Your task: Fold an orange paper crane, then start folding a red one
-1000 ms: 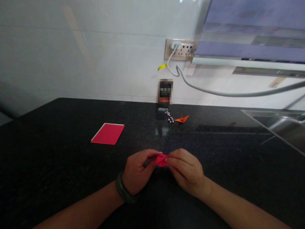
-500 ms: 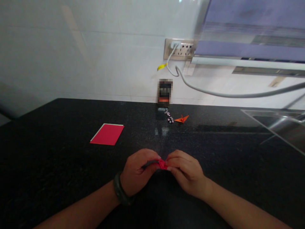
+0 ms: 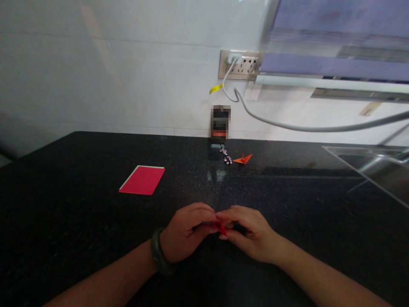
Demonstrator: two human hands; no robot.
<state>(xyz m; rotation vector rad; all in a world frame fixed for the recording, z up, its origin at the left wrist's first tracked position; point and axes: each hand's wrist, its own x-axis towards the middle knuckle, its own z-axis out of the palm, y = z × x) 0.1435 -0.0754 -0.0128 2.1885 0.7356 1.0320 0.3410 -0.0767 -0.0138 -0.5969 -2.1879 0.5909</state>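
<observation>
A small folded piece of red paper [image 3: 221, 228] is pinched between my two hands, low in the middle of the head view. My left hand [image 3: 188, 232], with a dark green bangle on its wrist, grips the paper's left side between thumb and fingers. From the other side my right hand [image 3: 251, 232] pinches it too, thumb below and fingers above. Fingertips cover most of the paper, so its folded shape cannot be made out. Farther back on the counter sits an orange origami crane [image 3: 244, 159] with its wings spread.
On the black counter [image 3: 96, 230], a stack of red paper [image 3: 142, 181] lies to the left. A blurred-out phone-like object [image 3: 220, 124] leans on the wall, its beaded strap [image 3: 227, 159] beside the crane. A metal sink [image 3: 380, 166] is at right; a grey cable [image 3: 297, 128] hangs above.
Both hands have drawn closer together, and my fingers now cover more of the red paper. My right hand's grip has shifted, its thumb a little lower. The view has moved slightly.
</observation>
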